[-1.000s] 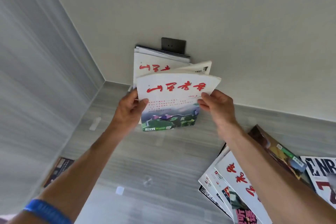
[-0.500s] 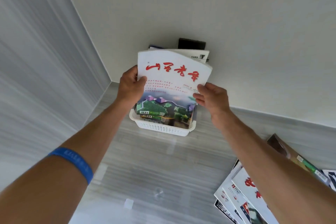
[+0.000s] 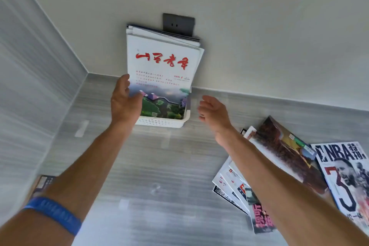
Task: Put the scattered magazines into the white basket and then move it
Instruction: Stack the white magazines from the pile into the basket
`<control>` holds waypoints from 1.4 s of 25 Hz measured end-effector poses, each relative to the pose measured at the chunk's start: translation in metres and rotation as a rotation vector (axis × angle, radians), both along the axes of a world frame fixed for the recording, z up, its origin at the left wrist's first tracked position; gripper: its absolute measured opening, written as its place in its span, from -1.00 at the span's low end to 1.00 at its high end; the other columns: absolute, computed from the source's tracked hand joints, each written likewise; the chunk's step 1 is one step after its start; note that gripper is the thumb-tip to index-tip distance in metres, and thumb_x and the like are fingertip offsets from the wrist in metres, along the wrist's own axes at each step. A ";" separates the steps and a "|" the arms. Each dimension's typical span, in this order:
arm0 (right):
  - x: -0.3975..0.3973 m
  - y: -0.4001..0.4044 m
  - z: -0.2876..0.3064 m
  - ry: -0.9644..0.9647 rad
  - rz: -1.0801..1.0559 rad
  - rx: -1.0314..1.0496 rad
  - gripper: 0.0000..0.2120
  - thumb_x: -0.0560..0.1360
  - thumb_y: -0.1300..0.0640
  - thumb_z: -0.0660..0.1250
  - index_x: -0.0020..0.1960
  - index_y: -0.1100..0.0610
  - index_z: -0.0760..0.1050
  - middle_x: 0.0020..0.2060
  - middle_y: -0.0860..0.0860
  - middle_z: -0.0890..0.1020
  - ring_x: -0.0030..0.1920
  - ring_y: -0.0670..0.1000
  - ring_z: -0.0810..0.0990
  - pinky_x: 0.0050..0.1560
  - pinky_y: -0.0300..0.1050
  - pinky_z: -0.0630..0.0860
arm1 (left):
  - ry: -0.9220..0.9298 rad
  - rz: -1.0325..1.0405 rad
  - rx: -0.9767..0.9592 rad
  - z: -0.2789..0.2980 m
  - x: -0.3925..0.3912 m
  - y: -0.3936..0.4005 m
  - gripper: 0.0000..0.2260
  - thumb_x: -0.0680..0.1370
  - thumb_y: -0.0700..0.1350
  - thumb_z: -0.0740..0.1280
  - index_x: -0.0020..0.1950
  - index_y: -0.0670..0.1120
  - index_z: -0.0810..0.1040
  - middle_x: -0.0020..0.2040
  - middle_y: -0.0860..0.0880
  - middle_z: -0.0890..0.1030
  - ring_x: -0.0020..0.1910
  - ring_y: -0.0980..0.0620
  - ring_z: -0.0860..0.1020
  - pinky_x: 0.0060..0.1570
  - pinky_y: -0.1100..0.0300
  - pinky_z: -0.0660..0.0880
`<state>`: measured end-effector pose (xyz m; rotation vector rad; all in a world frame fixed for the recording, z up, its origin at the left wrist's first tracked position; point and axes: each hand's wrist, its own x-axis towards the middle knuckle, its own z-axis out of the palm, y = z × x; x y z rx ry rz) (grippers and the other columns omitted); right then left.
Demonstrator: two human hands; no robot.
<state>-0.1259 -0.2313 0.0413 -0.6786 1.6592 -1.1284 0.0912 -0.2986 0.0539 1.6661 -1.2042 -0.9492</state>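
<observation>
Blue wristband (image 3: 53, 212) circles the left forearm nearest the camera, and both bare arms reach forward over the grey floor (image 3: 159, 166). To the right, under the right forearm, a fanned pile of loose magazines (image 3: 235, 187) lies flat on the floor, with a dark-covered one (image 3: 285, 150) and an NBA issue (image 3: 347, 181) overlapping at its far side; these are still scattered and, I judge, remain to be collected. A further dark cover (image 3: 43, 182) shows beside the left arm, mostly hidden.

Farther on, the left hand (image 3: 124, 102) has its fingers straight and spread, the palm against the lower left edge of the front magazine (image 3: 161, 78), seemingly steadying it rather than gripping it. The right hand (image 3: 213, 112) is apart from everything, fingers relaxed and loosely open, holding nothing, just beside the basket's right end.

The white basket (image 3: 159, 122) sits on the floor against the wall (image 3: 259, 36), near the corner. Several magazines stand upright in it, the red-lettered one in front, their tops leaning back against the wall so the low basket sides need not hold them up alone. A dark socket (image 3: 178, 24) on the wall shows just above the stack. The basket has not yet been moved, to my reading, since loose issues still lie outside it.
</observation>
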 end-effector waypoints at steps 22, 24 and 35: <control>-0.111 0.245 -0.046 1.194 0.675 0.352 -0.67 0.52 -0.07 0.13 0.07 0.12 0.51 -0.05 0.07 0.69 -0.12 0.11 0.69 -0.09 -0.05 0.61 | -0.044 -0.418 0.066 -0.060 -0.209 0.244 -0.77 0.47 -0.38 0.29 -0.08 -0.10 0.65 -0.15 0.02 0.70 -0.21 0.10 0.66 -0.21 0.26 0.55; -0.102 0.225 -0.021 0.948 0.433 0.223 -0.76 0.49 -0.04 0.20 -0.11 0.10 0.54 -0.21 0.01 0.71 -0.25 0.05 0.67 -0.15 -0.09 0.61 | 0.014 -0.248 -0.063 -0.041 -0.191 0.235 -0.77 0.44 -0.35 0.32 -0.10 -0.04 0.64 -0.21 0.07 0.68 -0.31 0.12 0.62 -0.34 0.38 0.48; -0.031 0.112 0.088 -0.459 -0.065 0.018 -0.77 0.49 0.08 0.34 -0.14 0.27 0.56 -0.36 0.14 0.69 -0.35 0.17 0.71 -0.31 0.02 0.66 | -0.247 -0.343 -0.264 -0.003 -0.072 0.207 -0.76 0.57 0.00 0.24 0.20 0.17 0.56 -0.18 0.34 0.62 -0.21 0.28 0.59 -0.27 0.44 0.41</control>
